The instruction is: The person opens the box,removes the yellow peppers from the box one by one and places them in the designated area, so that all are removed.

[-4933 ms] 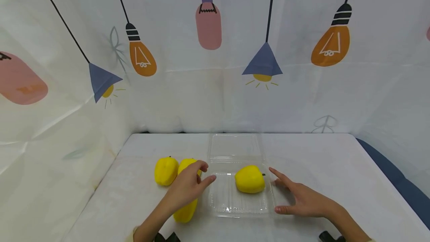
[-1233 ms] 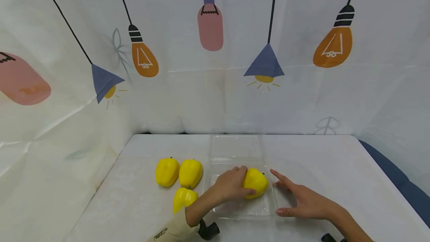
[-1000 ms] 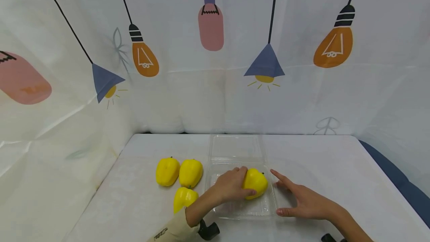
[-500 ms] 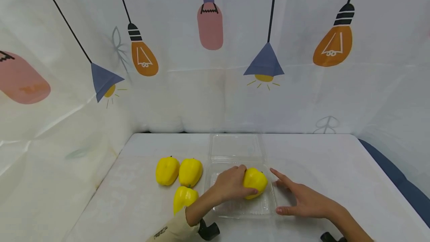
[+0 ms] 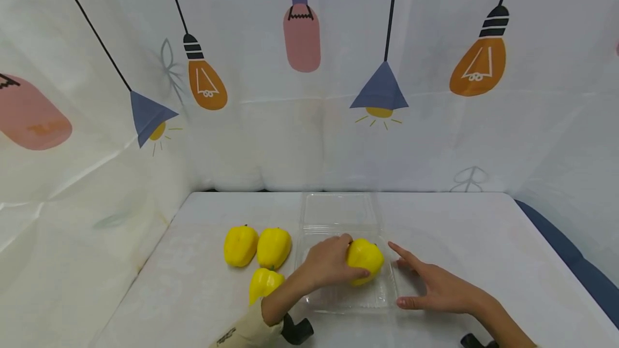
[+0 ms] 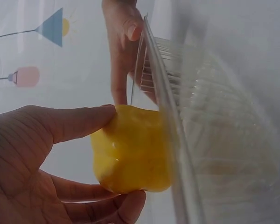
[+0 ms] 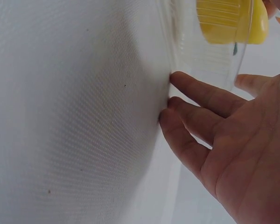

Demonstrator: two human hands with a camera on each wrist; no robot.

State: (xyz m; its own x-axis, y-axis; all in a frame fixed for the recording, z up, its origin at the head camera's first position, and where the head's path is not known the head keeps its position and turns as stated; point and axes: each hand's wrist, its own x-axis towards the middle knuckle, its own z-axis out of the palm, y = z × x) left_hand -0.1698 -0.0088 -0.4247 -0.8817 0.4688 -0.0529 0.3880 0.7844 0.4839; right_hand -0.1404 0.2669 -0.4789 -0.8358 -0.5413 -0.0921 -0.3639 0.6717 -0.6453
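Observation:
My left hand (image 5: 325, 265) grips a yellow bell pepper (image 5: 366, 256) inside the bottom half of a clear plastic clamshell box (image 5: 344, 311). In the left wrist view, the thumb lies on one side of the pepper (image 6: 130, 149) and fingers on the other, with the box wall covering its right part. My right hand (image 5: 432, 286) stays at the box's right side, fingers spread and holding nothing. The right wrist view has its fingertips (image 7: 177, 77) down at the table beside the clear wall.
Three more yellow bell peppers lie left of the box: one at far left (image 5: 240, 246), one beside it (image 5: 274, 248) and one nearer (image 5: 264, 283), partly behind the left forearm. The box's lid (image 5: 340, 211) lies folded back on the white table (image 5: 450, 219). A printed curtain (image 5: 271, 138) hangs behind.
My left hand has moved right, from over the peppers on the left to the one in the box, and grips it. Lately hand and pepper shifted slightly left. The right hand has stayed put.

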